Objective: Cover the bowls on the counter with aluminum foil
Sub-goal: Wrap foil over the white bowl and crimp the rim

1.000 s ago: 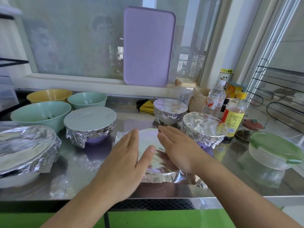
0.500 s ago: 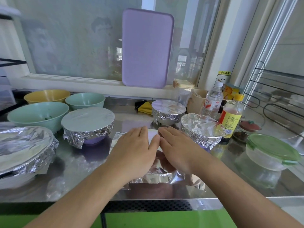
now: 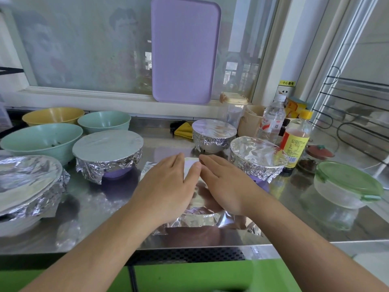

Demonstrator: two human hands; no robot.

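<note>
My left hand (image 3: pixel 168 186) and my right hand (image 3: pixel 225 186) lie flat, side by side, palms down on a foil sheet (image 3: pixel 200 216) draped over a bowl near the counter's front edge. The bowl under it is hidden. Neither hand grips anything. Foil-covered bowls stand around: a purple one (image 3: pixel 107 148) to the left, a large one (image 3: pixel 25 182) at far left, one (image 3: pixel 213 131) behind and one (image 3: pixel 255 157) to the right. Bare bowls sit at the back left: a large green (image 3: pixel 40 140), a yellow (image 3: pixel 52 115) and a small green (image 3: pixel 104 121).
A purple cutting board (image 3: pixel 185 49) leans on the window. At the right stand a water bottle (image 3: pixel 273 119), a yellow-capped bottle (image 3: pixel 296 140) and a green-lidded container (image 3: pixel 347 184). A yellow cloth (image 3: pixel 183 129) lies at the back. The steel counter edge (image 3: pixel 294 243) runs just below my wrists.
My left hand has slid right and forward over the foil until its thumb meets my right hand. The right hand has barely moved.
</note>
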